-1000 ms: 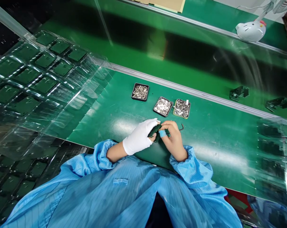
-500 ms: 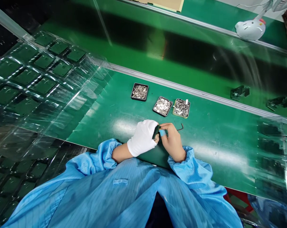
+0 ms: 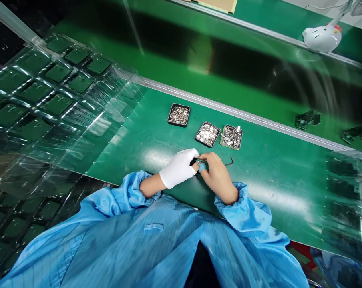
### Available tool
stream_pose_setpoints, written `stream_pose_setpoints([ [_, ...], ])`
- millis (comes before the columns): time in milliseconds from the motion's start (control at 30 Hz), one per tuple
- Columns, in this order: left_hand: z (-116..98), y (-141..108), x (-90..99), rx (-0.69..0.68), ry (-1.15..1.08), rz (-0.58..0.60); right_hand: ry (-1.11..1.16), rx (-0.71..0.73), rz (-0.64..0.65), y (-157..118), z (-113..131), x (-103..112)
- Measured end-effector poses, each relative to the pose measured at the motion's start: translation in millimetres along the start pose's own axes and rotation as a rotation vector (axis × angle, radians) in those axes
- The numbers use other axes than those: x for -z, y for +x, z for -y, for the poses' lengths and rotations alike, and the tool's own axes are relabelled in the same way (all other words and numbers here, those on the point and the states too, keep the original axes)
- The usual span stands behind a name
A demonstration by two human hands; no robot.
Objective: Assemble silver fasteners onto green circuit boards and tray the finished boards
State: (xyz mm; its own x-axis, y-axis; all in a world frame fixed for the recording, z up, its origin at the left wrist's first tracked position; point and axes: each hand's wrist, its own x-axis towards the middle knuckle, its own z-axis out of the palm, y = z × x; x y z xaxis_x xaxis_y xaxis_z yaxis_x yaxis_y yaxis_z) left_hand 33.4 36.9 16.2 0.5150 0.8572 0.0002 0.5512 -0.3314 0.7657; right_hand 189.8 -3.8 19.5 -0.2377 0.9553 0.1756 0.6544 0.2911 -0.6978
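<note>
My left hand (image 3: pixel 180 168), in a white glove with bare fingertips, is closed around a small dark green part like a circuit board (image 3: pixel 194 161). The hands hide most of this part. My right hand (image 3: pixel 215 170), bare apart from blue tape on one finger, pinches at the part's right side. Just right of that hand lies a bent hex key (image 3: pixel 229 161) on the green mat. Beyond the hands stand two black trays, one at the left (image 3: pixel 179 115) and one in the middle (image 3: pixel 207 134), and a yellowish-rimmed tray (image 3: pixel 231 137), all filled with small metal pieces.
Clear plastic blister trays (image 3: pixel 59 74) holding green parts cover the left side. More trays (image 3: pixel 349 188) stand at the right edge. A metal rail (image 3: pixel 199 98) runs behind the small trays. A white fan base (image 3: pixel 322 39) sits at the back right.
The held part has turned and now shows less between my hands. My fingers have drawn closer together around it. The whole view has shifted slightly.
</note>
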Motion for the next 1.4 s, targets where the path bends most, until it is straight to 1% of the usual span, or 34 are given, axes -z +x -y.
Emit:
stream_pose_setpoints([
  [133,0.5,1.9,-1.2,-0.016,0.014,-0.022,-0.005,-0.030,-0.001,-1.9,2.2,-6.0],
  [200,1.6,1.6,-0.8,-0.010,0.005,-0.026,-0.006,-0.040,-0.002,-1.2,2.5,-4.0],
  [267,3.7,1.3,1.5,0.002,-0.009,-0.023,0.016,-0.038,0.055,4.1,-0.6,4.8],
  [333,7.1,1.6,5.8,0.007,-0.073,-0.024,0.031,-0.026,0.119,16.1,-9.3,18.3],
  [400,11.3,2.8,10.9,0.010,-0.189,-0.050,-0.063,-0.018,0.117,34.1,-22.9,30.7],
  [467,15.4,4.8,15.6,0.019,-0.275,-0.103,-0.285,-0.013,0.098,54.3,-37.8,36.4],
  [533,18.7,6.7,19.1,0.031,-0.287,-0.137,-0.485,0.007,0.135,72.0,-49.1,34.2],
  [600,21.2,7.9,21.8,0.040,-0.255,-0.130,-0.602,0.029,0.186,84.1,-54.1,27.8],
  [667,23.0,7.9,24.3,0.050,-0.230,-0.113,-0.650,0.036,0.214,89.8,-53.4,22.2],
  [733,24.0,7.2,26.5,0.056,-0.218,-0.124,-0.649,0.037,0.223,90.2,-50.5,20.1],
  [800,24.0,6.5,28.0,0.049,-0.217,-0.150,-0.632,0.037,0.195,87.7,-49.1,20.9],
  [867,22.9,6.5,28.6,0.036,-0.216,-0.173,-0.607,0.023,0.138,84.3,-51.4,22.7],
  [933,21.4,7.3,28.3,0.021,-0.204,-0.181,-0.545,-0.004,0.083,80.8,-56.8,24.6],
  [1033,19.1,8.8,27.8,0.002,-0.166,-0.180,-0.356,-0.068,0.013,74.6,-62.2,28.6],
  [1133,15.9,9.3,28.0,-0.035,-0.092,-0.192,-0.079,-0.143,-0.029,64.2,-52.7,35.0],
  [1200,12.5,9.1,28.0,-0.117,-0.029,-0.201,0.158,-0.152,0.028,54.5,-38.0,38.3],
  [1267,8.1,8.9,27.5,-0.226,0.034,-0.186,0.388,-0.138,0.151,43.9,-21.9,38.6],
  [1333,3.9,9.0,26.6,-0.304,0.089,-0.150,0.578,-0.157,0.262,34.3,-9.5,35.6],
  [1400,0.6,9.2,25.1,-0.339,0.118,-0.094,0.733,-0.216,0.313,26.6,-3.2,30.9],
])
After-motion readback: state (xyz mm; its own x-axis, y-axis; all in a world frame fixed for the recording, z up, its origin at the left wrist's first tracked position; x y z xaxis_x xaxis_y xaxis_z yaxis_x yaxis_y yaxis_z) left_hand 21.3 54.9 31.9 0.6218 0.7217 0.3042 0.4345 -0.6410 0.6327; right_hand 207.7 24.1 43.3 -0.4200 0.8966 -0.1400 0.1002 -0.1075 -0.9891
